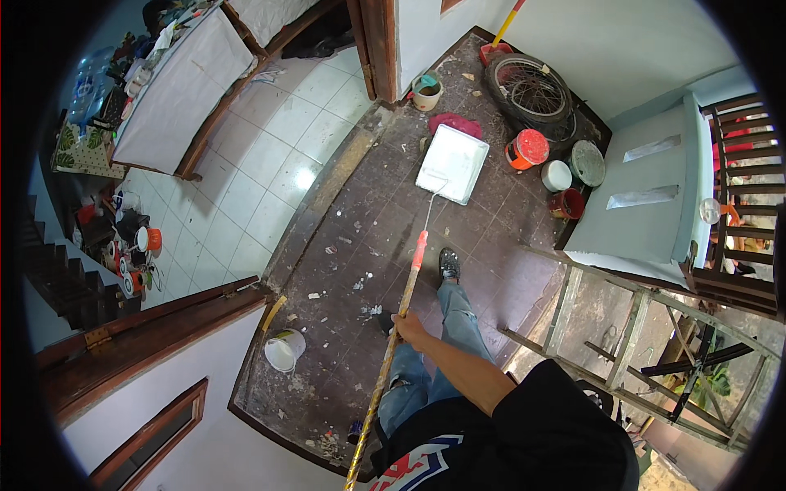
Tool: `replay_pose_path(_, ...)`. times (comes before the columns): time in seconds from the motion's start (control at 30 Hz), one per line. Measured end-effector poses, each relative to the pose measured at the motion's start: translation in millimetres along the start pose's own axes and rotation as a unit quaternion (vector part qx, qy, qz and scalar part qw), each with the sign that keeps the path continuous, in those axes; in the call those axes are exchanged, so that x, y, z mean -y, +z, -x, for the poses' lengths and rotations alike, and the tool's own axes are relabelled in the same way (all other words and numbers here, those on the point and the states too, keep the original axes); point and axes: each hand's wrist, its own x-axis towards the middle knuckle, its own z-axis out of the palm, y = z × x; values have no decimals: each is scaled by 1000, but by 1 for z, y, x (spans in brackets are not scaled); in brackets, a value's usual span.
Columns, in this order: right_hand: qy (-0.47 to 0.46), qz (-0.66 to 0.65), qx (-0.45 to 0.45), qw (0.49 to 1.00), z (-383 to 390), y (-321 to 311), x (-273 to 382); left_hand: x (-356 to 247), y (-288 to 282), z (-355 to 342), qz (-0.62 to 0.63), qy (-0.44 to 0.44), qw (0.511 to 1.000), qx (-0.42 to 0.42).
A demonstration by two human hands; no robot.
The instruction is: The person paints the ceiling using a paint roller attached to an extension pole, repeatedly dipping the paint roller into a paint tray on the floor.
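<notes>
My right hand (407, 327) is closed around a long roller pole (403, 299), yellow and striped at the near end, with a pink grip (421, 245) and bent metal frame toward the far end. The roller head (431, 179) rests in the near part of a white paint tray (458, 151), which holds white paint and lies on the dark tiled floor (360, 213) beyond my feet. A crumpled pink cloth (463, 123) shows behind the tray. My left hand is not in view.
Buckets (526, 149) and bicycle wheels (527, 86) stand at upper right, with a railing (745, 233) and wooden ladder (617, 335) below. A white bucket (285, 350) is by the lower-left doorway. A raised threshold (334, 173) borders white tiles (303, 139) and cluttered furniture (176, 106) at left.
</notes>
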Motion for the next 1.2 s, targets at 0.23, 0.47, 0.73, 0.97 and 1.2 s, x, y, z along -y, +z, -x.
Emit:
replay_pose_path(0.23,33,28,-10,999,12,38,-6,-6,-34,5,93,-80,990,70)
replay_pose_path(0.47,1,2,-24,1000,-64,-5,27,-50,-127,-111,201,-111,963,141)
replay_pose_path(0.73,-50,-27,11,998,-85,-53,87,-93,-152,-165,247,-79,963,68)
replay_pose_path(0.97,-32,3,11,999,-13,-40,49,-62,-138,-119,231,-122,936,237)
replay_pose_path(1.2,3,-10,24,1000,9,-17,-35,-37,-136,-52,177,-148,912,340)
